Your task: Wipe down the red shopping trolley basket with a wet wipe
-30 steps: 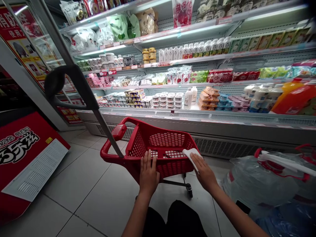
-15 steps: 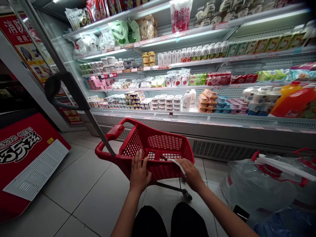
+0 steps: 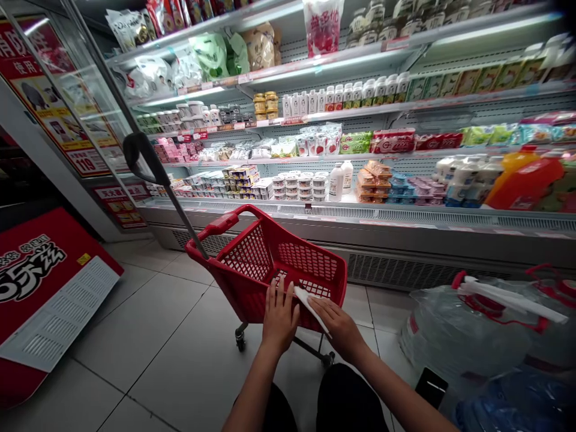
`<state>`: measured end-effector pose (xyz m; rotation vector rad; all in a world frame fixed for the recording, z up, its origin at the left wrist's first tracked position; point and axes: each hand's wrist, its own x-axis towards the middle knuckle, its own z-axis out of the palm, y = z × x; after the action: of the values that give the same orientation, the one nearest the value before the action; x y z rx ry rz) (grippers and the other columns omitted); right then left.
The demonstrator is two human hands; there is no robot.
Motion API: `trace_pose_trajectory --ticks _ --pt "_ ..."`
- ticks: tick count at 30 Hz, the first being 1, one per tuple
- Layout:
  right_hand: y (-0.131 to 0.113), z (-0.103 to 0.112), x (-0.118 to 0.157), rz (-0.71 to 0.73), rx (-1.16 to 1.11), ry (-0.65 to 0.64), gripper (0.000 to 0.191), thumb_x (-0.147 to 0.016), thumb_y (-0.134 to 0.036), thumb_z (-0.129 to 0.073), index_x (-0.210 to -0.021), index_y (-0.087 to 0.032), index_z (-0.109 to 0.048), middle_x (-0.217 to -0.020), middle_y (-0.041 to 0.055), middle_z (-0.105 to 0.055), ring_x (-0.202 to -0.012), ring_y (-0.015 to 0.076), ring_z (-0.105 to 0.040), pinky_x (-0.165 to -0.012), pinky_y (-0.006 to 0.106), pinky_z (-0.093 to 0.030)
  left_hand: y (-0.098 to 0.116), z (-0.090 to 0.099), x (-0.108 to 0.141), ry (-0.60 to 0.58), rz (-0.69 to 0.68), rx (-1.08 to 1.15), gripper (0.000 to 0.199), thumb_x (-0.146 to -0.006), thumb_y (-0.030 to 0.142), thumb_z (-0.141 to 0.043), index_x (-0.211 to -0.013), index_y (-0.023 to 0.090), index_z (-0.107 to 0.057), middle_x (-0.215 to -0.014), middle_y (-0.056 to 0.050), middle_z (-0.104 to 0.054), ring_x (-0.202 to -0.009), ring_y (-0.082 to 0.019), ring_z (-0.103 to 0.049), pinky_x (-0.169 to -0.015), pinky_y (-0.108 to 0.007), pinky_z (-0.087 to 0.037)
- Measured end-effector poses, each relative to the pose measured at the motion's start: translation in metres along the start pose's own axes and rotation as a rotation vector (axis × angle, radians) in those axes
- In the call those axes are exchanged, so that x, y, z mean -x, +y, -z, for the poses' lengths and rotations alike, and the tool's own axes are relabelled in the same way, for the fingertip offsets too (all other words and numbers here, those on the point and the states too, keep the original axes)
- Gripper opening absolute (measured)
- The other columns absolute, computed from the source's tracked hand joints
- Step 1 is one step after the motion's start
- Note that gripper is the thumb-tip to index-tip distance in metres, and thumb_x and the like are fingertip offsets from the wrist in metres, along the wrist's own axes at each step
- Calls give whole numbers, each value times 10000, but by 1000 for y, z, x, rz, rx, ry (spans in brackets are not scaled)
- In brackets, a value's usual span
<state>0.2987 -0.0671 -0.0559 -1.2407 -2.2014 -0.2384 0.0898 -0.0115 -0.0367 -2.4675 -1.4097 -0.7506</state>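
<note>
A red plastic shopping cart (image 3: 265,252) with perforated basket walls and a long grey pole stands in front of me. On its near rim rests my left hand (image 3: 279,321), palm down with fingers extended. Beside it, my right hand (image 3: 337,327) presses a folded white cloth (image 3: 310,305) against the same rim. Whether the cloth is fabric or paper I cannot tell. The cart's basket shows only its slotted red floor. My knees are just below the hands.
A refrigerated display (image 3: 382,216) of dairy goods and drinks runs behind the cart. Large clear water bottles (image 3: 468,324) stand at right, with a black phone (image 3: 431,387) beside them. A red and white cabinet (image 3: 58,288) is on the left, above tiled floor.
The cart has turned slightly, and its pole stands further right in view. My left hand has slid right along the rim; my right hand, with the cloth, has shifted left, closer to it.
</note>
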Motion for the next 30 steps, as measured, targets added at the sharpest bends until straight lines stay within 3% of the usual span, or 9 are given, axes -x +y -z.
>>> trace_pose_trajectory --ticks 6,11,14,16,21,24,26,28,30 --pt "41 22 40 82 28 -26 792 -884 41 -375 -1624 -232 -302 -1508 70 -578 -1416 205 -511 -1180 464 -468 -22 1 -2 -26 -5 37 572 -1045 392 -439 -1570 168 -389 -1721 -142 -192 -1602 -318 -92 -1240 -533 -315" --pt "13 3 26 35 87 11 891 -822 63 -363 -1656 -176 -160 -1576 115 -490 -1455 237 -464 -1182 475 -465 -4 -17 -14 1 57 38 595 -1037 447 -441 -1522 103 -450 -1700 -205 -219 -1591 -344 -143 -1238 -569 -292" --pt "0 -10 17 32 60 48 931 -786 83 -346 -1658 -153 -123 -1568 138 -496 -1445 235 -477 -1154 472 -494 13 -23 -15 -35 -39 32 553 -1051 403 -401 -1546 160 -434 -1685 -147 -300 -1579 -300 -215 -1266 -577 -219" --pt "5 -10 16 59 18 32 901 -799 85 -348 -1651 -158 -185 -1529 133 -545 -1418 216 -511 -1150 457 -497 17 -20 -13 -60 -80 26 565 -1060 400 -377 -1586 193 -371 -1680 -104 -328 -1574 -270 -238 -1281 -561 -183" --pt "63 8 19 120 1 -49 683 -919 5 -412 -1566 -216 -413 -1486 78 -599 -1395 182 -532 -1202 459 -431 6 -4 -11 -102 -98 23 637 -1068 473 -359 -1633 205 -242 -1672 -83 -348 -1558 -228 -284 -1294 -525 -157" --pt "102 13 16 62 65 -26 632 -931 -4 -407 -1520 -219 -480 -1464 77 -618 -1387 192 -543 -1197 473 -429 3 0 -11 -123 -103 28 613 -1074 472 -346 -1624 213 -269 -1674 -71 -345 -1557 -223 -287 -1292 -532 -163" --pt "113 9 13 6 99 1 651 -914 15 -390 -1516 -214 -489 -1441 85 -635 -1368 201 -563 -1190 490 -434 3 1 -11 -127 -99 36 599 -1076 464 -343 -1618 214 -289 -1673 -70 -345 -1557 -225 -287 -1291 -536 -169" --pt "105 1 13 -46 121 32 706 -886 34 -381 -1543 -211 -459 -1445 96 -631 -1376 212 -557 -1183 504 -442 3 0 -11 -128 -98 49 587 -1076 456 -346 -1612 221 -305 -1671 -71 -350 -1558 -229 -286 -1290 -544 -167" --pt "80 -7 16 -68 119 41 767 -860 47 -379 -1582 -212 -401 -1493 97 -590 -1419 218 -511 -1184 499 -443 3 -2 -11 -127 -98 64 570 -1076 442 -349 -1606 234 -319 -1669 -67 -355 -1559 -231 -284 -1288 -556 -167"
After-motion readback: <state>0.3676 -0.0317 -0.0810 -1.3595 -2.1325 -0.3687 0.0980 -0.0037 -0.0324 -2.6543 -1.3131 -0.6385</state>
